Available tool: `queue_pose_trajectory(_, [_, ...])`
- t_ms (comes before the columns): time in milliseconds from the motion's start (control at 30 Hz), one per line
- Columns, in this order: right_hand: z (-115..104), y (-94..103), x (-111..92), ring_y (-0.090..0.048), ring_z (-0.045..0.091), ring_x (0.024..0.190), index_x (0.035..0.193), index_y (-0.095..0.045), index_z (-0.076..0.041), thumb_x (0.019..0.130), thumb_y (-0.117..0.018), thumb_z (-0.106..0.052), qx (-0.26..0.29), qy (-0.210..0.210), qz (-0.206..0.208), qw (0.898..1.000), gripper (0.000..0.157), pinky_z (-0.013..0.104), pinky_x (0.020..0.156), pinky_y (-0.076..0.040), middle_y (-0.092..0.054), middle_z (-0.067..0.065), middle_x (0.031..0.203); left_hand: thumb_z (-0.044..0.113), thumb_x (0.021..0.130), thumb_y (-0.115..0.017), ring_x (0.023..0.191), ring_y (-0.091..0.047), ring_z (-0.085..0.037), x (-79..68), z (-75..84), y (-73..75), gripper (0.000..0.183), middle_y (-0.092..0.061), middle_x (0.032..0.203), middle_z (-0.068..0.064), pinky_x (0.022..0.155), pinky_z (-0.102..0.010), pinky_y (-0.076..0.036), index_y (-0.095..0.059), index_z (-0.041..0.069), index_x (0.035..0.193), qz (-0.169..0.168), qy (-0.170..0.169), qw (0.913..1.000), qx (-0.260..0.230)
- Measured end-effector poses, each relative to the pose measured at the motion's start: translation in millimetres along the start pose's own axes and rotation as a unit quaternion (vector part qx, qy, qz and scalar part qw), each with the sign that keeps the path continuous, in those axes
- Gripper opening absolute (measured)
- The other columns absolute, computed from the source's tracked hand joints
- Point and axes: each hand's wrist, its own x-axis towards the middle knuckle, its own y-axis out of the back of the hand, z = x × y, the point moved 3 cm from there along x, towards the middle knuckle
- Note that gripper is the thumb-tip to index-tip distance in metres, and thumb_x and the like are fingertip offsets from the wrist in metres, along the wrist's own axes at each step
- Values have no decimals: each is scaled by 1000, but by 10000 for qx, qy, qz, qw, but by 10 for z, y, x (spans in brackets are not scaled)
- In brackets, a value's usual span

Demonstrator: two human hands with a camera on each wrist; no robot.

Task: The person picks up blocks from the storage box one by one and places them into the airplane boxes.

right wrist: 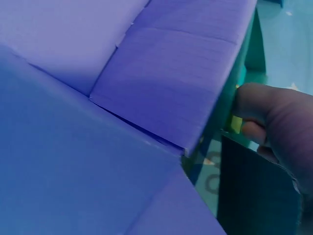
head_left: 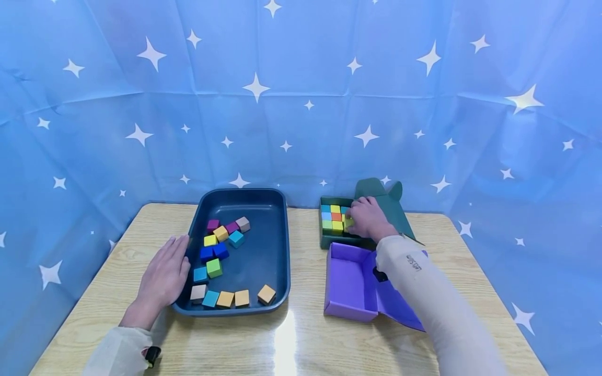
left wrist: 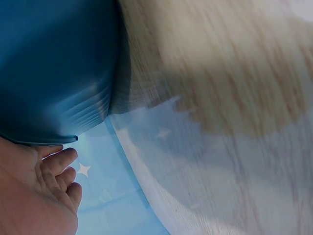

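Note:
My left hand (head_left: pixel 162 271) rests with straight fingers against the left rim of a dark blue tray (head_left: pixel 263 245); in the left wrist view its fingers touch the rim from outside. Loose coloured cubes lie in the tray, among them a lime green cube (head_left: pixel 214 268) and a blue cube (head_left: pixel 220 251). Inside a green cardboard box (head_left: pixel 326 242), my right hand (head_left: pixel 369 218) pinches a yellow-green cube (head_left: pixel 348 224), partly hidden by the fingers. Rows of cubes fill the box's left part, including an orange-red cube (head_left: pixel 336 216). The hand covers the box's right side.
An open purple box (head_left: pixel 348 284) stands in front of the green one, its lid (head_left: pixel 400 305) folded out to the right beneath my right forearm. The green box's raised lid (head_left: pixel 395 209) leans back right. A wooden table (head_left: pixel 235 344) carries everything, with a starry blue curtain (head_left: pixel 301 146) behind.

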Motion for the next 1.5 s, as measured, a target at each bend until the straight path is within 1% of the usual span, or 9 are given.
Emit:
queue_pose_trajectory(167, [22,-112,44,-50,32,120,110,-74,-17,84,-74,-32,32,-6,58,10000,31,55,115,-28,-66,7,119,25,105,-33,148,-17,-42,5,-2,-19,58,-25,159,-23,119,-58,-19,-16,3,156,2,20,10000,15])
queue_pose_trajectory(367, [34,-194,70,-50,31,121,110,-74,-18,85,-71,-31,-163,-6,71,9998,29,55,115,-28,-66,6,119,25,105,-32,148,-17,-42,5,-1,-28,58,-26,158,-24,120,-58,-19,-16,2,155,4,15,10000,24])
queue_pose_trajectory(567, [34,-206,78,-52,31,117,106,-74,-19,85,-71,-27,-399,103,223,9989,23,54,113,-30,-67,6,115,24,105,-32,148,-18,-42,11,-3,-3,57,-27,158,-24,120,-58,-19,-16,2,155,7,-15,10000,18])
queue_pose_trajectory(700, [27,-222,79,-54,31,114,103,-75,-18,88,-66,-21,-481,163,351,9981,18,53,111,-32,-68,6,111,24,105,-32,148,-18,-42,12,-2,0,57,-27,157,-24,120,-58,-19,-16,1,155,-9,-8,10000,6])
queue_pose_trajectory(867, [21,-249,75,-54,30,112,102,-75,-17,90,-64,-19,-600,151,467,9970,17,52,111,-33,-68,6,109,23,105,-33,148,-17,-42,8,-2,-7,57,-27,157,-24,120,-57,-19,-17,1,155,-5,8,10000,6])
queue_pose_trajectory(1000, [19,-255,72,-54,30,112,103,-75,-17,90,-64,-18,-531,94,514,9972,17,52,111,-33,-68,5,109,23,105,-33,148,-17,-42,7,-2,-8,57,-27,157,-24,120,-57,-19,-17,1,155,4,-11,10000,27])
queue_pose_trajectory(1133, [18,-240,74,-54,31,112,103,-76,-17,89,-64,-18,-431,92,504,9978,18,53,111,-33,-68,6,109,23,105,-32,148,-18,-42,6,1,-3,57,-27,157,-24,120,-57,-19,-17,1,155,-11,-25,10000,38])
queue_pose_trajectory(1267, [4,-177,82,-53,31,113,105,-76,-17,87,-69,-23,-292,98,530,9981,20,54,112,-31,-68,6,110,24,105,-32,148,-17,-42,8,5,0,57,-26,158,-24,120,-57,-19,-17,1,155,-27,-19,10000,15])
queue_pose_trajectory(1500, [-163,107,96,-52,31,117,111,-74,-15,85,-75,-32,18,208,809,9965,31,55,113,-30,-68,7,113,23,104,-33,148,-18,-42,1,8,3,57,-27,157,-25,120,-57,-19,-17,0,155,18,-41,10000,36])
